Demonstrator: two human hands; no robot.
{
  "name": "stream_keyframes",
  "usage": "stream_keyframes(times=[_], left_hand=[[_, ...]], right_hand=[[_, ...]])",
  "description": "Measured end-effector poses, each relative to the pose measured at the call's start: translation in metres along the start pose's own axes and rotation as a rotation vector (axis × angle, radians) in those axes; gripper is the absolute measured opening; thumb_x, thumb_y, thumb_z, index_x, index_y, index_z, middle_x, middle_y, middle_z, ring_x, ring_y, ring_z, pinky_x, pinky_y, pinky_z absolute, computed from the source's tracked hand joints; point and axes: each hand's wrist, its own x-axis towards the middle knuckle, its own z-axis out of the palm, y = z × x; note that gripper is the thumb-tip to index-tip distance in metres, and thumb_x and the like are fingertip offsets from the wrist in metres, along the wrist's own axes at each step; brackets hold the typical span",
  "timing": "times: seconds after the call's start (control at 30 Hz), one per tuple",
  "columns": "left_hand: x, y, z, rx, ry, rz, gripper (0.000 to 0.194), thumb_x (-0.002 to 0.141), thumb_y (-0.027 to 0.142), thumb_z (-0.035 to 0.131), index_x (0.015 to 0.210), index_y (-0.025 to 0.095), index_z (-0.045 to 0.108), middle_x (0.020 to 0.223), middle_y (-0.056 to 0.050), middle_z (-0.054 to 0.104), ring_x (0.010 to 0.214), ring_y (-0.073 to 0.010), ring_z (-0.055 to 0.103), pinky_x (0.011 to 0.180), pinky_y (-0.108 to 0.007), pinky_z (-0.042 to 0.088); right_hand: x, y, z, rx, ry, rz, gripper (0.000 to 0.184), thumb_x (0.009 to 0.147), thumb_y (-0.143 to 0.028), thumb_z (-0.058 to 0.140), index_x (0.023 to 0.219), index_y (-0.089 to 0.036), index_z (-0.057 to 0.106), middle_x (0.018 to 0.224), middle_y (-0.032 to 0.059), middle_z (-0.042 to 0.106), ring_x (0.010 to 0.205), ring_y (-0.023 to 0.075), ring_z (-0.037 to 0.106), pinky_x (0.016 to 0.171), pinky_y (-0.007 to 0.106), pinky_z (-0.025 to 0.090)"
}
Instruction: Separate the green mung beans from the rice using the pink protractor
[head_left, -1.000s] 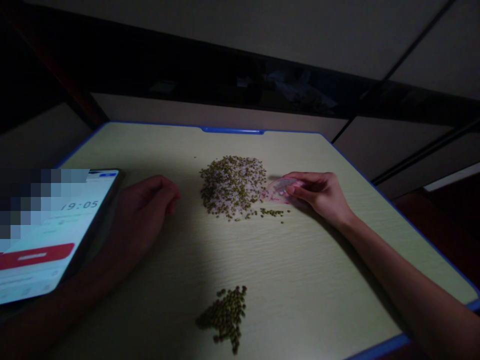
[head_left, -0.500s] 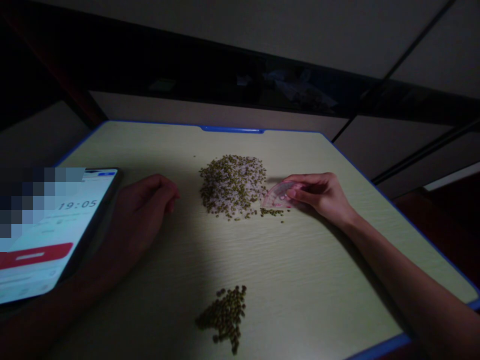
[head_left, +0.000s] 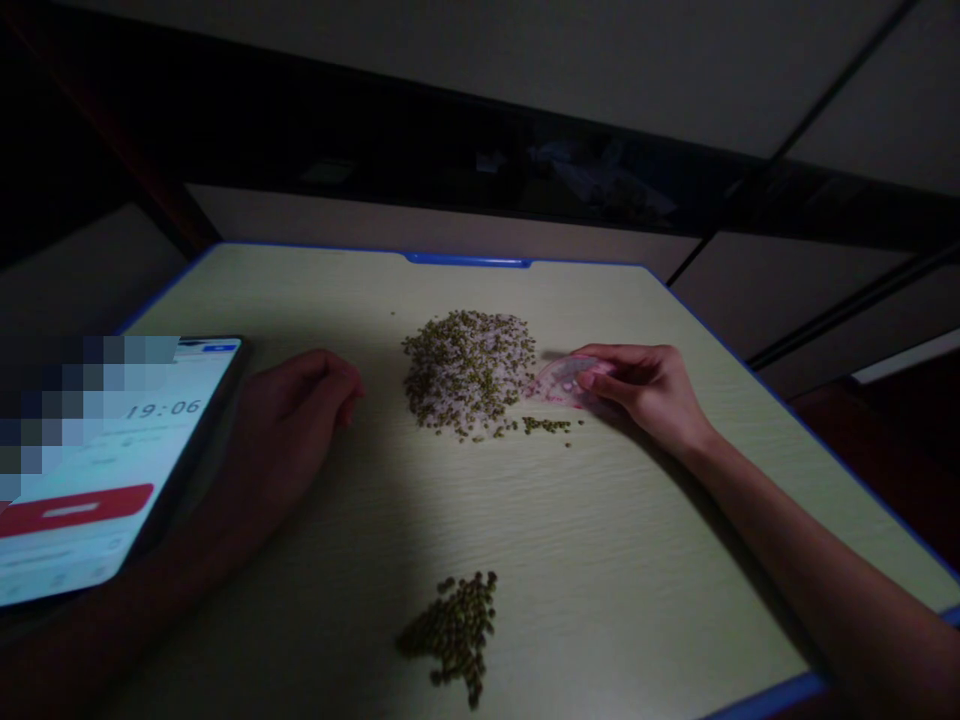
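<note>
Between thumb and fingers, my right hand (head_left: pixel 645 385) pinches a clear pinkish protractor (head_left: pixel 559 380). Its left tip reaches the right edge of a mixed pile of green beans and white grains (head_left: pixel 469 375). Just in front of the protractor lies a short row of green beans (head_left: pixel 547 425). Closer to me is a separate heap of green beans (head_left: pixel 457 635). My left hand (head_left: pixel 304 405) rests in shadow on the table, left of the mixed pile, its fingers curled in; I cannot make out anything in them.
A lit phone (head_left: pixel 97 450) with a running timer stands at the left, behind my left forearm. The pale wood-grain table (head_left: pixel 600 560) has a blue rim and a blue strip (head_left: pixel 469 260) at its far edge. Dark cabinet fronts rise behind it.
The protractor has tilted and shifted slightly away from the short row of beans, which now shows a small gap from it. My left hand stays put.
</note>
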Motion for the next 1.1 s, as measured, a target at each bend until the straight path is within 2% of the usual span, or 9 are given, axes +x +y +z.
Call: stream_keyframes(times=[0.43, 0.7, 1.1], left_hand=[[-0.0005, -0.0024, 0.0003, -0.009, 0.008, -0.014, 0.022, 0.057, 0.037, 0.041, 0.043, 0.021, 0.043, 0.043, 0.004, 0.045, 0.046, -0.0101, 0.042, 0.048, -0.021, 0.030], [0.0011, -0.0026, 0.0006, 0.000, 0.013, 0.002, 0.022, 0.056, 0.039, 0.040, 0.043, 0.021, 0.043, 0.043, 0.004, 0.046, 0.047, -0.0105, 0.043, 0.048, -0.022, 0.031], [0.0005, -0.0030, 0.0023, 0.012, 0.017, -0.009, 0.022, 0.058, 0.039, 0.040, 0.045, 0.022, 0.044, 0.043, 0.004, 0.046, 0.048, -0.0111, 0.043, 0.048, -0.022, 0.031]], right_hand=[[-0.0002, 0.0021, -0.0036, -0.006, 0.036, 0.019, 0.020, 0.059, -0.015, 0.070, 0.078, -0.015, 0.073, 0.056, -0.0002, 0.063, 0.045, 0.0092, 0.051, 0.045, 0.023, 0.041], [-0.0015, -0.0048, 0.0004, -0.005, 0.088, 0.020, 0.017, 0.058, -0.012, 0.069, 0.075, -0.015, 0.073, 0.053, -0.0005, 0.063, 0.044, 0.0101, 0.053, 0.045, 0.025, 0.044], [-0.0021, -0.0003, -0.0009, 0.008, 0.001, 0.002, 0.019, 0.057, -0.015, 0.070, 0.076, -0.016, 0.073, 0.056, 0.0004, 0.065, 0.047, 0.0099, 0.053, 0.046, 0.024, 0.046]])
